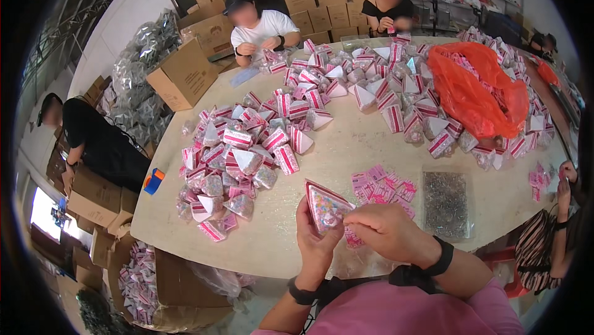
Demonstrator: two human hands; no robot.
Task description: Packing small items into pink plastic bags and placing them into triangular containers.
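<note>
While the left hand (pixel 315 239) holds a triangular clear packet of small beads with a pink-striped edge (pixel 327 206) upright above the near rim of the round tabletop (pixel 346 143), its fingers are curled around the packet's lower left side. The right hand (pixel 387 231) meets the packet's right corner, fingers pressed together in a pinch there. Just beyond lie loose pink-and-white paper labels (pixel 382 188) and a clear bag of dark small parts (pixel 445 204). A heap of finished packets (pixel 241 162) sits to the left.
</note>
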